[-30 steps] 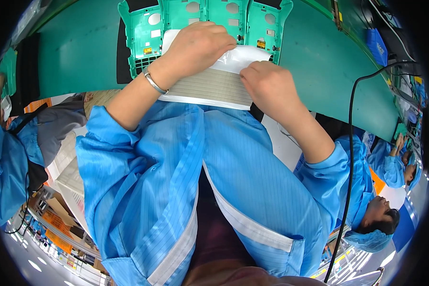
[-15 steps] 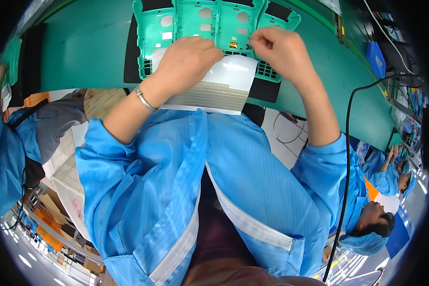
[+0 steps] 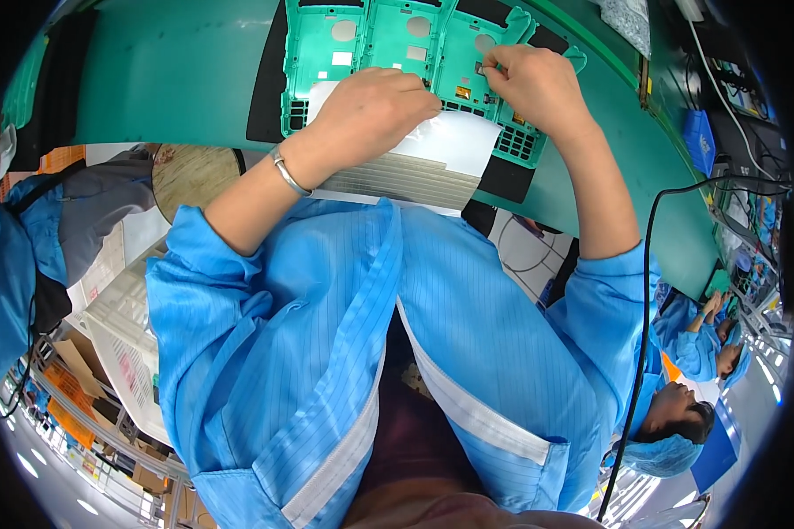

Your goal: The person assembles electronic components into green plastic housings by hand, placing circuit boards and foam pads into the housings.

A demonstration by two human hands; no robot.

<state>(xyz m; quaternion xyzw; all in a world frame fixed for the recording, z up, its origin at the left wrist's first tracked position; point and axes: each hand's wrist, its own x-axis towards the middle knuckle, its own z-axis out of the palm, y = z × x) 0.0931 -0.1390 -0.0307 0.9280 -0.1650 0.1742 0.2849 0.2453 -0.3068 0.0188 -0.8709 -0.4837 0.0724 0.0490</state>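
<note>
Several green plastic housings stand side by side on the bench, with round and rectangular cut-outs and black grilles at their near ends. A white sheet bearing rows of grey adhesive strips lies over their near edge. My left hand is closed on this sheet, its fingertips at the upper edge. At a small rectangular cut-out in a right-hand housing, my right hand is pinched together. Whatever its fingertips hold is too small to make out. Below them, a small gold label sits inside the housing.
A black mat lies under the housings on the green bench. One black cable hangs at the right. A blue bin stands beyond it. People in blue work at both sides, near a round stool.
The view has shifted, so the housings appear farther right. My right hand has come in to the rectangular cut-out, fingertips on the housing. My left hand stays on the sheet.
</note>
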